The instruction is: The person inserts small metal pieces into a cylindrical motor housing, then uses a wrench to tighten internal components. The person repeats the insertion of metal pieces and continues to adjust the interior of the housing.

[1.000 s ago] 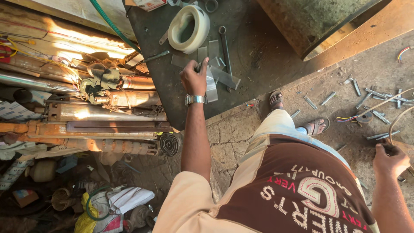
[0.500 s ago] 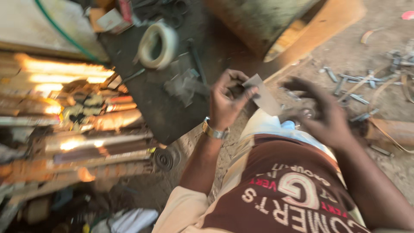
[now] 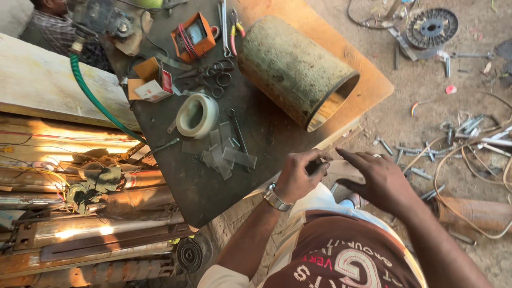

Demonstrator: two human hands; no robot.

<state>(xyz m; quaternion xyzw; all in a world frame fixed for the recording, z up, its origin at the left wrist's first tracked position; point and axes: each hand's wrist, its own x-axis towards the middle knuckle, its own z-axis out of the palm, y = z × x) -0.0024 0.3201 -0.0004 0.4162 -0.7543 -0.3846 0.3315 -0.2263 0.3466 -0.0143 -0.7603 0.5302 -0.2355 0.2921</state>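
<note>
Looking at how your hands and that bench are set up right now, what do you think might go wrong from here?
The left hand pinches a small dark item over the board's edge; a slip would likely drop it onto the floor's metal scraps, hard to find. The clear strips lie loose beside the tape roll and might scatter if brushed. The big rusty cylinder lies on its side, mouth near the edge, and could roll if bumped.

White tape roll [image 3: 197, 115], green hose [image 3: 93, 98], orange meter [image 3: 193, 36], rust-speckled yellow cylinder [image 3: 296, 69].
</note>
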